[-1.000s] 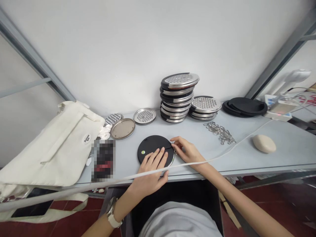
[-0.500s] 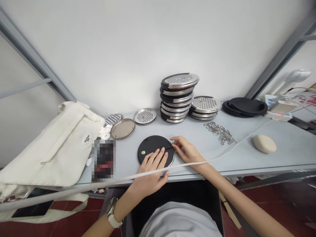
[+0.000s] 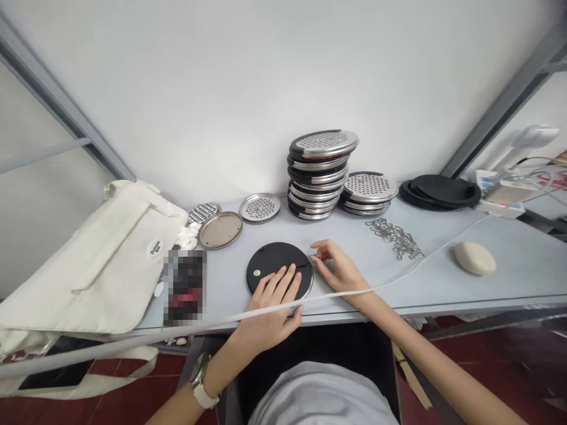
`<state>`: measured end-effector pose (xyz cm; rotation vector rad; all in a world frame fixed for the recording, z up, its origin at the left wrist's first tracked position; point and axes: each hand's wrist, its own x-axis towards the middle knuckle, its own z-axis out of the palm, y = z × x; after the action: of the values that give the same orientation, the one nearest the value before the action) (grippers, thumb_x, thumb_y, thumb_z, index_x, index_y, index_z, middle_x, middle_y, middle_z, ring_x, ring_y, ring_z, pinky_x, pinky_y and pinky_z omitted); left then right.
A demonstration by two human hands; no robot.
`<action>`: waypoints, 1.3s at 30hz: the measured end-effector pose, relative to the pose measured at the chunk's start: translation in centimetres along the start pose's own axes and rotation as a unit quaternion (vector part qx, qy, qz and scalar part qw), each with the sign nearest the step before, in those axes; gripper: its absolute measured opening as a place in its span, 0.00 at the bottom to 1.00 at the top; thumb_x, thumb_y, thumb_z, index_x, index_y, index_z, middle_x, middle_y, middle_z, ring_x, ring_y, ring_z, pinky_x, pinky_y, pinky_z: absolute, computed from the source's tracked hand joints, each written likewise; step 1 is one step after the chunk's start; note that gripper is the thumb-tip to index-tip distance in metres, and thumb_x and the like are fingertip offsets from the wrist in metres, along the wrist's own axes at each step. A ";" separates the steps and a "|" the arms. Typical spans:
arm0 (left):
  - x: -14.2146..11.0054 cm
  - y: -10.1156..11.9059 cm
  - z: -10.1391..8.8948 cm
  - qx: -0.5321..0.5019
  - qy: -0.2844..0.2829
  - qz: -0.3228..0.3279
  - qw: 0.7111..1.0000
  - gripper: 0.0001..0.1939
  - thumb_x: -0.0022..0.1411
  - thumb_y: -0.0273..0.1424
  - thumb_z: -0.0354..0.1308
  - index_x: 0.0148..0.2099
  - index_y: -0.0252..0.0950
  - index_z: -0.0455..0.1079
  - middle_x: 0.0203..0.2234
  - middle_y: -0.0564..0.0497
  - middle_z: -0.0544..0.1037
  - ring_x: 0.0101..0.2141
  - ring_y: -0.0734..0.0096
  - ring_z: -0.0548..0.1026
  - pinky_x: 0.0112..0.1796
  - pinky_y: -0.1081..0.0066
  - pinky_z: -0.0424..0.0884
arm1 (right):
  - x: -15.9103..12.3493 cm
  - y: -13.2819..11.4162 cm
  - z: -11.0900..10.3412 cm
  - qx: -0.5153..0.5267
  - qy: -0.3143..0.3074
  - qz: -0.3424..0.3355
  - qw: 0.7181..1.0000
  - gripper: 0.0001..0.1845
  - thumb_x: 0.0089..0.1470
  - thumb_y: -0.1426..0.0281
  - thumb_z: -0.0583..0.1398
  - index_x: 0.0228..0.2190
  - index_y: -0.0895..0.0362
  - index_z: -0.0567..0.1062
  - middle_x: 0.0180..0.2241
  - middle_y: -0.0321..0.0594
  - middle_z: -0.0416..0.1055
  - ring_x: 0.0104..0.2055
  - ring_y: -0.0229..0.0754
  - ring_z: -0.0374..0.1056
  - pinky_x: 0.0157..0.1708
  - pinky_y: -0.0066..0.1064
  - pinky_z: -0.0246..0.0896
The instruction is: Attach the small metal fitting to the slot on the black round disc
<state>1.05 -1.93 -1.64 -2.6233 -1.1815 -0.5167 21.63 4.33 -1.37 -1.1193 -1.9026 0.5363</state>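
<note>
A round black disc [image 3: 271,260] with a small green-and-white sticker lies flat near the table's front edge. My left hand [image 3: 277,295] rests on it with outstretched fingers, covering its lower right part. Just right of the disc's rim, my right hand [image 3: 334,268] pinches a small shiny metal piece [image 3: 317,255] between thumb and fingertips; most of that piece is hidden. The fingertips are a short way off the disc. Farther right is a loose pile of small metal loops [image 3: 394,237].
Behind stand a tall stack of round graters [image 3: 325,144], a lower grater stack [image 3: 370,188] and black discs [image 3: 443,190]. Loose metal plates [image 3: 220,230] lie left, beside a cream bag [image 3: 110,260]. A white cable [image 3: 390,283] crosses before my hands. A beige rounded object [image 3: 473,258] lies right.
My right hand has drawn slightly up and right, away from the disc's rim, with the small metal piece in its fingertips. My left hand and the disc have stayed in place.
</note>
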 end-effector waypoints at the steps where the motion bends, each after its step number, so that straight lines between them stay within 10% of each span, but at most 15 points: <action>1: 0.0 0.0 0.0 0.000 -0.002 -0.001 1.000 0.28 0.65 0.34 0.48 0.65 0.31 0.53 0.63 0.42 0.54 0.60 0.57 0.57 0.56 0.59 0.57 | 0.0 0.0 0.0 0.003 -0.005 0.002 1.000 0.09 0.59 0.71 0.53 0.43 0.56 0.64 0.29 0.38 0.66 0.32 0.41 0.66 0.35 0.34 0.65; 39: 0.0 0.0 0.1 -0.005 -0.003 0.002 1.000 0.28 0.65 0.33 0.48 0.65 0.30 0.53 0.63 0.42 0.54 0.60 0.56 0.57 0.56 0.58 0.56 | 0.2 -0.3 -0.3 0.026 -0.034 -0.017 0.999 0.06 0.60 0.73 0.52 0.35 0.56 0.70 0.32 0.40 0.71 0.34 0.40 0.68 0.37 0.32 0.64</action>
<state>1.03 -1.91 -1.71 -2.6363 -1.1790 -0.5153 21.69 4.31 -0.93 -1.0451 -1.9523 0.6074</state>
